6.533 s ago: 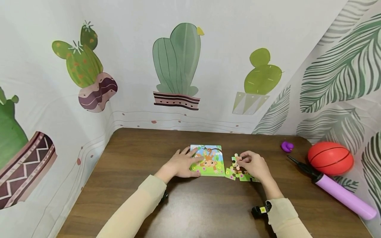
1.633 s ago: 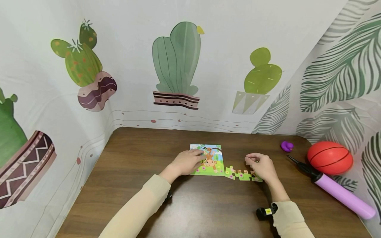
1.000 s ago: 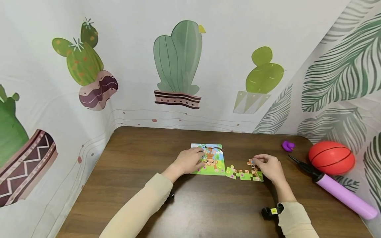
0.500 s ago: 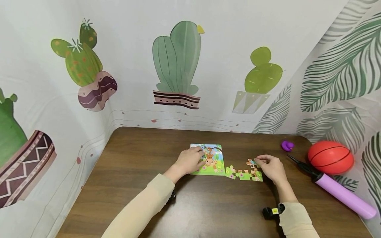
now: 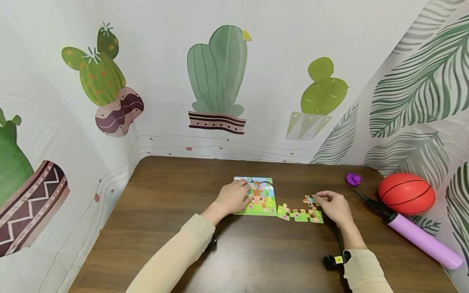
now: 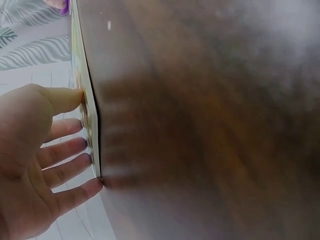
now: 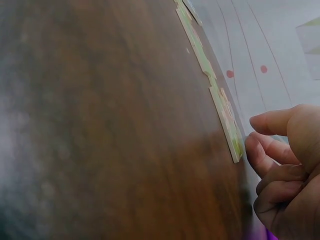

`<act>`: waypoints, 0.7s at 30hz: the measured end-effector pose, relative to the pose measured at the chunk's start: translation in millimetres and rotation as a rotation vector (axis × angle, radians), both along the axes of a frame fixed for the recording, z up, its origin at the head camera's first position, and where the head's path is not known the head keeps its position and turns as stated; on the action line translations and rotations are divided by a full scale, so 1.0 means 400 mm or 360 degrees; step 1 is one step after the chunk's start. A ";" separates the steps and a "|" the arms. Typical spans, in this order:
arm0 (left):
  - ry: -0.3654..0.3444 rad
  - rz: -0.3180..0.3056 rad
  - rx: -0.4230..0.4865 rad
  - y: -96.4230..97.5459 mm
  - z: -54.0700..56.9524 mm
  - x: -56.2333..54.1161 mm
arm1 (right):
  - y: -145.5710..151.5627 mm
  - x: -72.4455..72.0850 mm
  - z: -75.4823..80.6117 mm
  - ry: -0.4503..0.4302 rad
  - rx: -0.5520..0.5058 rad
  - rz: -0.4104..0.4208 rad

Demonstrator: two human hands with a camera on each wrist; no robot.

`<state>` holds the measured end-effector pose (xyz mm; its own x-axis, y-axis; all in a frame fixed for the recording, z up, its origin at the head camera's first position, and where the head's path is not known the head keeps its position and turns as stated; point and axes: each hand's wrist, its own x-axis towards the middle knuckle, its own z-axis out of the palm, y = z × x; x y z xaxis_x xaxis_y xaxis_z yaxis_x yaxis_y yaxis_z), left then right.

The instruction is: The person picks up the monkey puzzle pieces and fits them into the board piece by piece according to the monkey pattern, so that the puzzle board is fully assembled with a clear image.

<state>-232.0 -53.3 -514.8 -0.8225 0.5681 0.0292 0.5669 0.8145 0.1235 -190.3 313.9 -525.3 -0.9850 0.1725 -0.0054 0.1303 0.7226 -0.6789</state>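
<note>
"State what is obscured, from the near side."

"Both beige sleeves run out of the head view at its lower edge. The left hand, fingers loosely extended, touches the monkey picture board and covers its left part; the left wrist view shows that board nearly edge-on. The right hand has thumb and forefinger drawn close at the right edge of the upper puzzle piece. Whether they pinch it, I cannot tell."

"Surroundings?"

"On the near side of that piece, three flower-and-grass puzzle pieces lie in a row, the leftmost just beside the board's lower right corner. Right of the right hand lies a lilac hand pump; beyond it, a red toy basketball, then a purple duck."

"Edges and room?"

"Wood surface of the worktop shows between the sleeves. The pump crosses the right edge. A strip of wood separates the right hand from the pump's nozzle. The far edge runs close to the cactus-printed wall cloth."
</note>
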 end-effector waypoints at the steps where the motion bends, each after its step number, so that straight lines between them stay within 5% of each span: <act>1: -0.0006 -0.0003 -0.0004 -0.001 -0.001 0.001 | 0.000 0.000 0.001 0.0001 0.0000 0.0000; 14: -0.0133 -0.0189 -0.0169 -0.027 0.004 0.062 | 0.005 -0.002 0.003 -0.0006 0.0005 0.0001; 21: -0.0205 -0.0195 -0.0233 -0.028 0.011 0.073 | 0.006 -0.005 0.005 -0.0059 0.0019 0.0027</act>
